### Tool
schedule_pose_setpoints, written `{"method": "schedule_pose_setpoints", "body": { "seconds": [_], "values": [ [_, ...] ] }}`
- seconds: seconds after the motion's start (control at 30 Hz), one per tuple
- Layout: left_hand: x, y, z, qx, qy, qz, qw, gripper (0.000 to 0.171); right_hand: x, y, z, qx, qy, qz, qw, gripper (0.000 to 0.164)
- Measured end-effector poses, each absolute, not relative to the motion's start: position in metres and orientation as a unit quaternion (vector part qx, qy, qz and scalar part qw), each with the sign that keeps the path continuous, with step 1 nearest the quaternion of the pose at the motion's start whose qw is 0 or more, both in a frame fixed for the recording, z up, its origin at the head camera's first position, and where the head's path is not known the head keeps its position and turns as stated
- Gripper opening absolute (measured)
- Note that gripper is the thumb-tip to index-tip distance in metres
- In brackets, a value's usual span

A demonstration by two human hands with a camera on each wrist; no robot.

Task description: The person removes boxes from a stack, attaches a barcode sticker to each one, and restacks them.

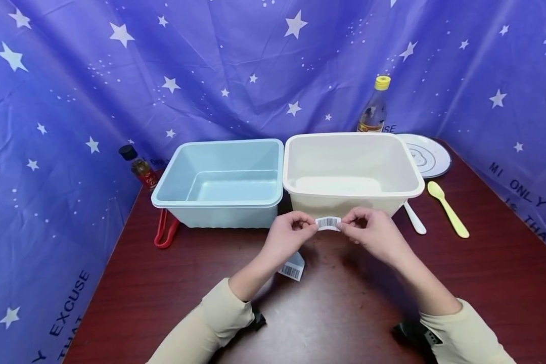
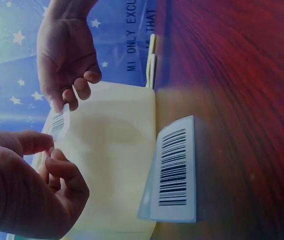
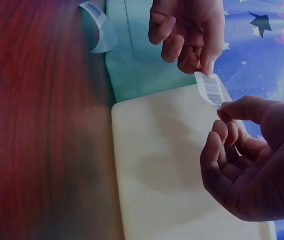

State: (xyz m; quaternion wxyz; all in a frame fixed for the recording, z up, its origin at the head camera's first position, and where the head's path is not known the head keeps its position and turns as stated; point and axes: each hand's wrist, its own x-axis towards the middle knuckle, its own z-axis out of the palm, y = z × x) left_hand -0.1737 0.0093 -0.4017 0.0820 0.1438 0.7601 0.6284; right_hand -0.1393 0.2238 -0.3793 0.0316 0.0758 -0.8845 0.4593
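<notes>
A small white barcode sticker (image 1: 328, 223) is stretched between both hands, just in front of the cream bin (image 1: 346, 205). My left hand (image 1: 289, 233) pinches its left end between thumb and forefinger, and my right hand (image 1: 372, 233) pinches the right end the same way. In the left wrist view the held sticker (image 2: 59, 125) bends slightly, its bars facing outward. On the table below my left wrist lies a curled strip of backing paper with another barcode label (image 1: 292, 268); the left wrist view shows that label (image 2: 174, 170) large and near.
A light blue bin (image 1: 218, 215) adjoins the cream one. Red tongs (image 1: 166, 235) and a dark-capped bottle (image 1: 141, 169) are at left. Rightward are a white spoon (image 1: 415, 218), a yellow spoon (image 1: 449, 211), a plate (image 1: 429, 154) and a yellow-capped bottle (image 1: 375, 106). Starry blue cloth surrounds the table.
</notes>
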Motion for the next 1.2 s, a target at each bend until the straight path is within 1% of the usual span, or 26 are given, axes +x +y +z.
{"method": "schedule_pose_setpoints", "body": {
  "seconds": [0.13, 0.27, 0.47, 0.6, 0.87, 1.03, 1.2],
  "values": [
    [-0.179, 0.016, -0.405, 0.142, 0.781, 0.604, 0.065, 0.004, -0.143, 0.224, -0.383, 0.060, -0.881, 0.468, 0.020, 0.012],
    [-0.182, 0.019, -0.408, 0.160, 0.797, 0.579, 0.061, 0.012, -0.145, 0.224, -0.385, 0.048, -0.887, 0.460, 0.016, 0.018],
    [-0.186, 0.018, -0.411, 0.187, 0.804, 0.559, 0.084, 0.030, -0.148, 0.224, -0.386, 0.055, -0.883, 0.465, 0.008, 0.024],
    [-0.187, 0.018, -0.413, 0.196, 0.803, 0.554, 0.098, 0.038, -0.148, 0.225, -0.387, 0.056, -0.877, 0.477, -0.005, 0.028],
    [-0.188, 0.017, -0.413, 0.189, 0.811, 0.545, 0.095, 0.039, -0.148, 0.228, -0.389, 0.028, -0.866, 0.499, -0.024, 0.035],
    [-0.187, 0.016, -0.412, 0.178, 0.830, 0.522, 0.088, 0.039, -0.148, 0.229, -0.390, 0.021, -0.857, 0.512, -0.048, 0.039],
    [-0.188, 0.012, -0.412, 0.176, 0.840, 0.506, 0.088, 0.033, -0.147, 0.226, -0.392, 0.029, -0.855, 0.512, -0.075, 0.038]
  ]
}}
